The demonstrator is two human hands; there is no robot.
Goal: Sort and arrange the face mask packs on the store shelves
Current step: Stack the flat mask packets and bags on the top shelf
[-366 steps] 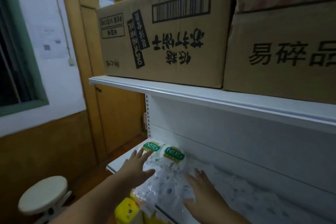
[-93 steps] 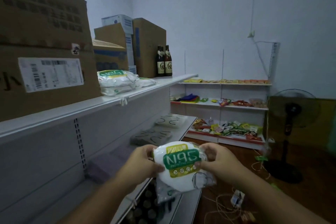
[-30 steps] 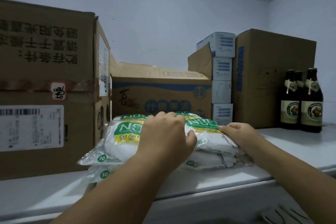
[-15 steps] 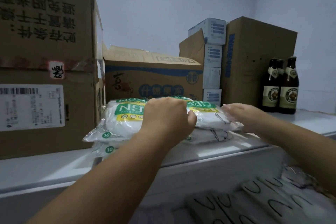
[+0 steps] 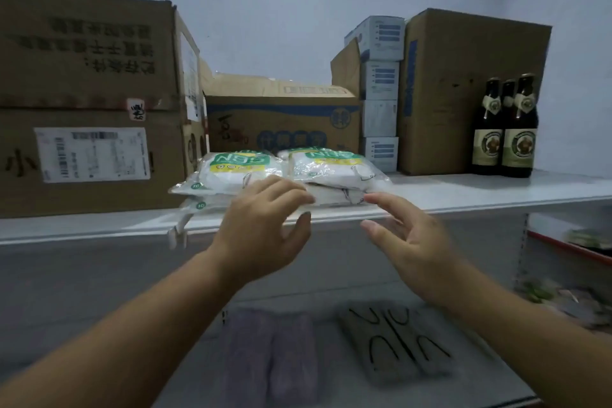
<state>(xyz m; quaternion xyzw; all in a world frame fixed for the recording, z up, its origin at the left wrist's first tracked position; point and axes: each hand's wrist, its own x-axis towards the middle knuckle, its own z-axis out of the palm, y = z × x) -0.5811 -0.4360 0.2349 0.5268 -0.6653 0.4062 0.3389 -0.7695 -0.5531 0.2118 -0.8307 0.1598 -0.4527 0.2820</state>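
Several white N95 face mask packs with green and yellow labels lie stacked on the upper white shelf point(image 5: 463, 190). One top pack point(image 5: 231, 169) sits on the left, another top pack point(image 5: 334, 167) on the right, with flatter packs under them. My left hand point(image 5: 265, 228) hovers just in front of the stack, fingers spread, holding nothing. My right hand point(image 5: 404, 238) is open too, a little below and right of the packs, off the shelf edge.
Large cardboard boxes point(image 5: 89, 103) stand left of the packs, a lower box point(image 5: 281, 116) behind them, small white boxes point(image 5: 381, 93) and a tall box point(image 5: 463, 89) to the right, then beer bottles point(image 5: 503, 129). Flat grey items point(image 5: 394, 341) lie on the lower shelf.
Both hands have lifted off the mask packs and drawn back towards me, fingers now spread. The packs stay on the upper shelf.
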